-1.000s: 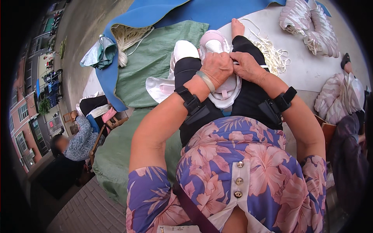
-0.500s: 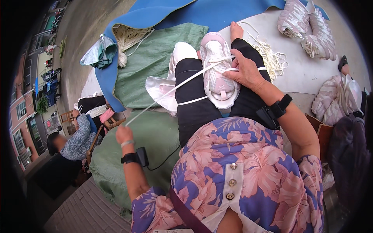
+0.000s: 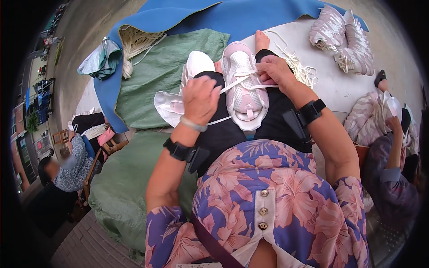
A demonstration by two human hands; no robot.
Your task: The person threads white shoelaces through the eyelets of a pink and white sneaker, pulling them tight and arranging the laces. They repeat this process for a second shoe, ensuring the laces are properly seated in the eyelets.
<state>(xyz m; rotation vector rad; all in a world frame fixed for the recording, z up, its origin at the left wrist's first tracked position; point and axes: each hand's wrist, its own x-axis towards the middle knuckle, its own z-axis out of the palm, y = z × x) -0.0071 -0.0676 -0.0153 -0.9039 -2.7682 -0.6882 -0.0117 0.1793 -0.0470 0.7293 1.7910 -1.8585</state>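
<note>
A white and pink shoe upper (image 3: 246, 89) lies lengthwise across my black-trousered thighs, toe end pointing away. White shoelace (image 3: 241, 81) is partly threaded through its eyelets. At its right edge, my right hand (image 3: 278, 73) pinches the shoelace with thumb and fingers. To the left, my left hand (image 3: 200, 100) is closed, with the shoelace running from the upper to its fingers; the fingertips are somewhat blurred. Another stretch of shoelace passes below the left hand toward the heel end. More white and pink shoe uppers (image 3: 172, 107) lie beside my left thigh, partly covered by that hand.
Bundled laces (image 3: 136, 42) rest on blue matting (image 3: 105, 100) at the far left. Loose laces (image 3: 304, 73) and stacked uppers (image 3: 344, 40) are on the right. Green sacking (image 3: 129, 178) bulges by my left arm. One person (image 3: 73, 165) sits at left, another (image 3: 389, 174) at right.
My left hand has come from the lower left, where it held the lace taut, back up beside the shoe upper. My right hand stays at the upper's right edge.
</note>
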